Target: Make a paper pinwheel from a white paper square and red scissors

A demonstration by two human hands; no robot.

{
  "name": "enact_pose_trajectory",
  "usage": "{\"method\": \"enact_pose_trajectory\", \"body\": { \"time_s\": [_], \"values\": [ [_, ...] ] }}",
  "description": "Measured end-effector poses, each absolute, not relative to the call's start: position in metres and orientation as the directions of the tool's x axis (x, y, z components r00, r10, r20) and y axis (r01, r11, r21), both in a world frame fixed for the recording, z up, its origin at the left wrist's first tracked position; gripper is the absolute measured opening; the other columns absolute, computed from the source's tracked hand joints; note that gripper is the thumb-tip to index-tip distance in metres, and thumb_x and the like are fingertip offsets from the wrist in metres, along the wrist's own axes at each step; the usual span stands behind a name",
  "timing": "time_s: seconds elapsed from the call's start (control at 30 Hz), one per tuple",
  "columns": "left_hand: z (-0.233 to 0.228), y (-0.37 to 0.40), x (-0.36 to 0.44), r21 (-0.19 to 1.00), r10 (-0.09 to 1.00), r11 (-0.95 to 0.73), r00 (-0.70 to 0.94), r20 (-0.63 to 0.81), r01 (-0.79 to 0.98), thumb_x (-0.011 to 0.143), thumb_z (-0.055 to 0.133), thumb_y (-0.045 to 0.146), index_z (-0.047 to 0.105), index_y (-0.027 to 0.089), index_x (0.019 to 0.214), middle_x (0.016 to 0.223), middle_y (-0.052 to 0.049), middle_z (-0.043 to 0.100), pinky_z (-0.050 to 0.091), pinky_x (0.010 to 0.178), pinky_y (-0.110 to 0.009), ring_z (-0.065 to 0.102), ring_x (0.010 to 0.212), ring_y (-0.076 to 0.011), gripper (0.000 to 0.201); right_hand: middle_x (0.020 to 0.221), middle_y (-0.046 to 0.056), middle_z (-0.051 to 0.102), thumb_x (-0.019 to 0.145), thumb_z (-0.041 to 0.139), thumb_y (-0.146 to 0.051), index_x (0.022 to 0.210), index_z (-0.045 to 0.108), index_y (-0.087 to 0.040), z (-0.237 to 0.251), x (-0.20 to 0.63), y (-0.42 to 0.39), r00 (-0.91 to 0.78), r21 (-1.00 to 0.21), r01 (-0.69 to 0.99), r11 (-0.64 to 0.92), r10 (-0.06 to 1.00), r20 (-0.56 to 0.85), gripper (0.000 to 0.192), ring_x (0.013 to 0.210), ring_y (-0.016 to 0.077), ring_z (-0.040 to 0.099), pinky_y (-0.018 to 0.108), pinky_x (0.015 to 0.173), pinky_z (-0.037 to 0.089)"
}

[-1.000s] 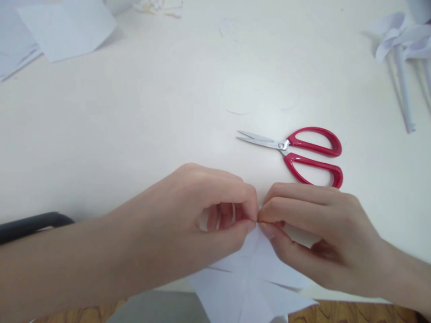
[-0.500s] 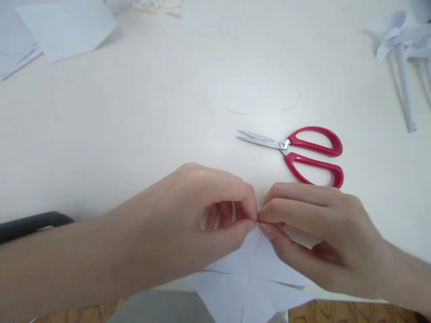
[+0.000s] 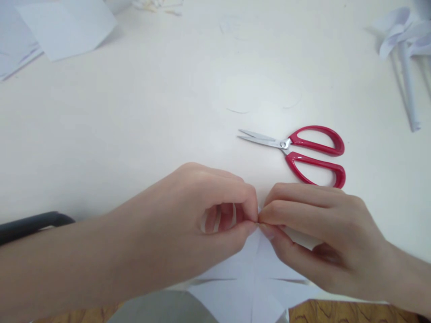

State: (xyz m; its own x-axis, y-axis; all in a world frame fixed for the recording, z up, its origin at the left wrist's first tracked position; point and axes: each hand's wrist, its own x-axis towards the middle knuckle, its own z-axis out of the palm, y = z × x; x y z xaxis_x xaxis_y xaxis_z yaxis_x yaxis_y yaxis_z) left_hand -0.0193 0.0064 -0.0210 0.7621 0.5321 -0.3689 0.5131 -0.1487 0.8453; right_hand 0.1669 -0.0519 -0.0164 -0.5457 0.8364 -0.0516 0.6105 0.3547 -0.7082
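A white sheet of paper (image 3: pixel 254 273) with a centre crease and a slit on either side hangs over the table's near edge. Its top corner is pinched between the thumb and index finger of my left hand (image 3: pixel 208 215). Right beside that, the thumb and fingers of my right hand (image 3: pixel 313 233) are closed on the paper, the fingertips of both hands nearly touching. The exact spot they grip is hidden by the fingers. Just beyond my right hand lie red-handled scissors (image 3: pixel 284 143), blades slightly parted and pointing left.
White paper sheets (image 3: pixel 67 29) lie at the far left, near a small pile of thin sticks (image 3: pixel 158 6). Paper pinwheels (image 3: pixel 400 36) rest at the far right. Thin paper scraps (image 3: pixel 237 111) dot the white table (image 3: pixel 134 112). A dark curved object (image 3: pixel 37 224) sits at the left edge.
Both hands keep their pinch almost in place. The lower part of the paper has shifted slightly right, and its slits look more level and a little wider.
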Motion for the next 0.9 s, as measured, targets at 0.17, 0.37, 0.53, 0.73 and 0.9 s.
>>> {"method": "enact_pose_trajectory", "body": {
  "time_s": [0.17,0.37,0.53,0.73,0.9],
  "values": [
    [-0.0223,0.0056,-0.0194,0.857,0.539,-0.177,0.776,-0.327,0.484,0.071,0.052,0.01,0.057,0.02,0.06,0.054,0.008,0.052,0.038,0.048,-0.017,0.046,0.05,-0.0053,0.016,0.071,0.001,0.057,0.079,0.052,-0.007,0.083,0.062,-0.012,-0.0169,0.166,-0.0523,-0.546,-0.707,0.611,0.355,0.836,-0.052,0.012,0.056,0.008,0.046,0.024,0.049,0.034],
    [-0.0224,0.0061,-0.0196,0.871,0.535,-0.18,0.789,-0.302,0.456,0.07,0.052,0.008,0.055,0.02,0.058,0.054,0.008,0.05,0.038,0.048,-0.016,0.046,0.05,-0.0049,0.017,0.071,0.001,0.057,0.082,0.052,-0.01,0.082,0.064,-0.01,-0.017,0.1655,-0.0534,-0.546,-0.71,0.607,0.356,0.837,-0.048,0.012,0.058,0.0081,0.048,0.024,0.051,0.036],
    [-0.0239,0.0044,-0.0209,0.881,0.552,-0.15,0.777,-0.302,0.449,0.071,0.053,0.01,0.056,0.02,0.059,0.054,0.01,0.05,0.038,0.049,-0.015,0.046,0.05,-0.0043,0.016,0.07,0.001,0.056,0.079,0.052,-0.007,0.081,0.062,-0.01,-0.0156,0.1661,-0.0517,-0.54,-0.752,0.577,0.32,0.84,-0.057,0.01,0.057,0.007,0.047,0.022,0.05,0.037],
    [-0.0235,0.0042,-0.0207,0.882,0.565,-0.121,0.762,-0.317,0.456,0.071,0.053,0.011,0.057,0.021,0.059,0.053,0.01,0.05,0.039,0.048,-0.014,0.046,0.049,-0.0044,0.016,0.068,-0.001,0.054,0.076,0.052,-0.002,0.077,0.06,-0.011,-0.0119,0.1662,-0.0481,-0.545,-0.794,0.561,0.234,0.827,-0.141,0.013,0.055,0.0056,0.046,0.019,0.047,0.037],
    [-0.0224,0.0057,-0.0207,0.876,0.56,-0.104,0.755,-0.34,0.471,0.073,0.052,0.014,0.059,0.022,0.06,0.051,0.009,0.05,0.038,0.048,-0.014,0.046,0.048,-0.0044,0.016,0.067,-0.003,0.053,0.073,0.052,0.0,0.075,0.06,-0.013,-0.0103,0.1669,-0.0481,-0.533,-0.815,0.552,0.178,0.827,-0.18,0.015,0.055,0.0053,0.046,0.018,0.047,0.036]
  ]
}}
